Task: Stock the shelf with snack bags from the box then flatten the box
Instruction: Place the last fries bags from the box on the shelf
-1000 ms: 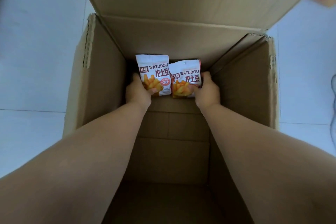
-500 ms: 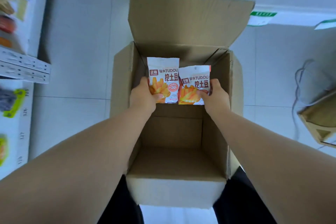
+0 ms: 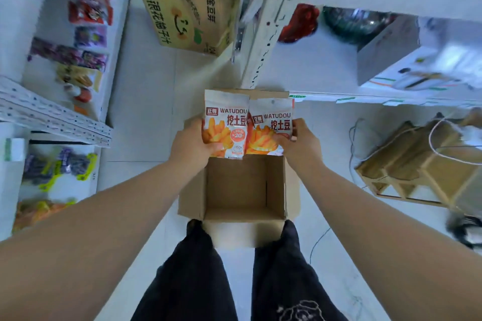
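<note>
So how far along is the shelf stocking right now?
Nearly emptied: the box on the floor shows only bare cardboard inside. In hand: the left hand and right hand each grip one snack bag, left bag and right bag, raised above it. Left: shelve both, then flatten the box, which stands open.

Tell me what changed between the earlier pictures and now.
Both hands lifted the two white-and-orange WATUDOU snack bags up out of the open brown cardboard box; they are now above its far edge. The left hand keeps its grip on the left bag, the right hand on the right bag. The bags remain side by side; the box looks empty.
</note>
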